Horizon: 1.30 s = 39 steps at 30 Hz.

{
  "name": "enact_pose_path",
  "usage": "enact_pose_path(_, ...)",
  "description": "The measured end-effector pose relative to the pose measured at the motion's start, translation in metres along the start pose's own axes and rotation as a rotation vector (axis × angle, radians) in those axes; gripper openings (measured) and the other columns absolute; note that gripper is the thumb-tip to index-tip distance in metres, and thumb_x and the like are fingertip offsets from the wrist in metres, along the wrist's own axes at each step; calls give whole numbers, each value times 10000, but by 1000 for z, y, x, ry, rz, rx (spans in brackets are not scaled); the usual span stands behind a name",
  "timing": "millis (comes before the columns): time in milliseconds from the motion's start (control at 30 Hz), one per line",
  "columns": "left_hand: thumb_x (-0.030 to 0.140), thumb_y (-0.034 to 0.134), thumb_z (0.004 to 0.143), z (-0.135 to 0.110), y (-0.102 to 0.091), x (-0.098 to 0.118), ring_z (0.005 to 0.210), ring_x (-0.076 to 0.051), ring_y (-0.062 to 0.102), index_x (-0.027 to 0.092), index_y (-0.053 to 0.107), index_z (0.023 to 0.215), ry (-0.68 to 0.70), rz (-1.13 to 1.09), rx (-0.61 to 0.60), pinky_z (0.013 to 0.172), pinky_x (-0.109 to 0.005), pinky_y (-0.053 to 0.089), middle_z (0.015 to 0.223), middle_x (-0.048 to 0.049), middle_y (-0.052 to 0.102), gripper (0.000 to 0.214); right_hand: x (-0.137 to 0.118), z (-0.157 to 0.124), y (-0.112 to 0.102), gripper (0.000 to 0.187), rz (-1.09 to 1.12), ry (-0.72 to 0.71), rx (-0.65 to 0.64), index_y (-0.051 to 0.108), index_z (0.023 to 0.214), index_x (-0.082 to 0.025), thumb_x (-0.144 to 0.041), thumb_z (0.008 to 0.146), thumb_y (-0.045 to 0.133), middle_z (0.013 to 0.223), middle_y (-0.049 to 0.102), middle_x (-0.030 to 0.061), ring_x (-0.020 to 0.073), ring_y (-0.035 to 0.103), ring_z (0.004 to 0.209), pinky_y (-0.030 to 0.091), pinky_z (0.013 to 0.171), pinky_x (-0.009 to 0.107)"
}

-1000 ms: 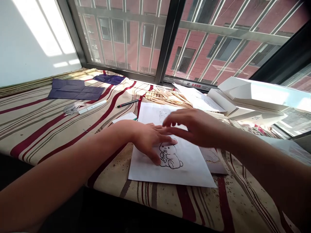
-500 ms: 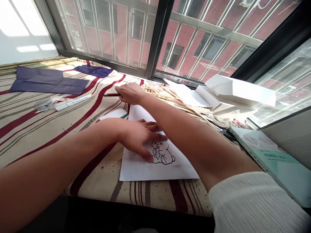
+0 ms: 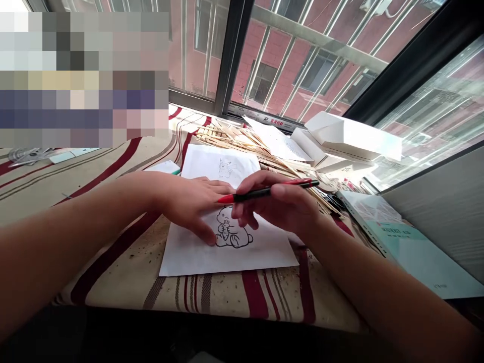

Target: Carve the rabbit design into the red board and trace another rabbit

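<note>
A white sheet of paper (image 3: pixel 260 249) with a black line drawing of a rabbit (image 3: pixel 232 233) lies on the striped cloth. My left hand (image 3: pixel 191 199) rests flat on the sheet, fingers spread, just left of the rabbit. My right hand (image 3: pixel 283 204) hovers over the sheet to the right of the drawing and grips a red and black pencil (image 3: pixel 264 191), which lies nearly level with its red end pointing left. A fainter sketch (image 3: pixel 226 168) shows near the sheet's far edge.
A pile of thin wooden sticks (image 3: pixel 242 141) and loose papers (image 3: pixel 278 143) lies behind the sheet by the window. White boxes (image 3: pixel 351 136) stand at the back right. A teal booklet (image 3: pixel 408 242) lies at the right. The striped cloth (image 3: pixel 113 272) carries scattered wood shavings.
My right hand reached to the far left for the pencil, then came back over the sheet holding it. My left hand stayed pressed on the paper. The view shifted rightwards.
</note>
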<state>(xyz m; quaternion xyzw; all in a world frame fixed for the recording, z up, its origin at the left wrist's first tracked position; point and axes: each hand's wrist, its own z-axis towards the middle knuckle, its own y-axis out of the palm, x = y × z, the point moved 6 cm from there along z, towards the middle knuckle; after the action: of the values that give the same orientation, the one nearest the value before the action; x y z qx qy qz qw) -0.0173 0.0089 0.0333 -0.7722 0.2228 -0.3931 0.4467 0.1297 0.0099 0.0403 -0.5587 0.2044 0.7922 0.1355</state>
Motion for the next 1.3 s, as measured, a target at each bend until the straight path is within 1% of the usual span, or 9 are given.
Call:
enact_pose_path(67, 518, 751, 918, 0, 0, 0, 1666, -402, 371, 249, 593, 1609, 32, -22, -15, 1386, -517, 261, 1812, -127, 433, 759, 13, 0, -1, 156, -16, -17, -20, 738, 1042, -173, -297, 970, 801, 833, 744, 12, 119, 679, 675, 520, 556, 210)
enact_pose_path(167, 488, 586, 1017, 2, 2, -3, 1670, -359, 365, 233, 624, 1576, 56, -8, -8, 1389, -495, 247, 1796, -119, 452, 615, 22, 2, 0, 205, -158, 31, 33, 716, 905, -162, -138, 860, 914, 742, 639, -56, 56, 529, 606, 437, 547, 166)
enact_pose_path(300, 470, 531, 1033, 6, 3, -8, 1655, -320, 380, 236, 559, 1636, 55, 14, 55, 1384, -469, 264, 1776, -103, 463, 648, 20, 2, 10, 204, -336, 129, -14, 735, 876, -144, -136, 840, 936, 781, 691, -22, 91, 576, 671, 472, 596, 208)
enact_pose_path(433, 507, 572, 1019, 5, 5, -10, 1685, -302, 337, 212, 455, 1704, 71, -66, 28, 1398, -433, 266, 1820, -117, 372, 755, 18, 3, 10, 212, -333, 178, -11, 690, 835, -143, -146, 875, 898, 758, 674, -21, 87, 554, 653, 456, 597, 219)
enact_pose_path(667, 562, 630, 988, 7, 7, -16, 1764, -345, 159, 205, 304, 1788, 111, -111, -8, 1438, -531, 150, 1903, -140, 212, 935, 14, 6, 17, 214, -388, 150, 38, 695, 832, -156, -158, 872, 905, 739, 640, -38, 106, 570, 723, 470, 644, 231)
enact_pose_path(900, 538, 671, 1000, 5, 6, -15, 1706, -394, 320, 245, 485, 1698, 120, -150, 39, 1436, -533, 210, 1837, -106, 399, 779, 20, 2, 17, 185, -486, 214, 142, 668, 851, -171, -157, 878, 850, 735, 597, -54, 98, 541, 685, 446, 614, 233)
enact_pose_path(1033, 527, 646, 1011, 3, 6, -14, 1764, -373, 173, 254, 504, 1686, 108, -128, 29, 1451, -530, 124, 1889, -87, 291, 741, 20, 0, 18, 184, -537, 197, 149, 689, 861, -178, -184, 882, 871, 787, 629, -28, 124, 582, 755, 459, 648, 243)
enact_pose_path(1200, 488, 685, 990, 3, 2, -8, 1736, -367, 265, 303, 556, 1661, 135, -184, 41, 1442, -530, 203, 1842, -53, 400, 708, 19, 1, 17, 237, -576, 178, 176, 668, 816, -179, -220, 875, 895, 837, 652, -9, 134, 589, 779, 456, 661, 256)
enact_pose_path(1300, 474, 692, 985, 3, 1, -7, 1742, -369, 247, 281, 505, 1705, 122, -182, 44, 1442, -525, 197, 1866, -56, 354, 769, 19, 2, 18, 217, -585, 169, 164, 680, 824, -179, -221, 883, 885, 809, 637, -18, 130, 579, 759, 447, 653, 256)
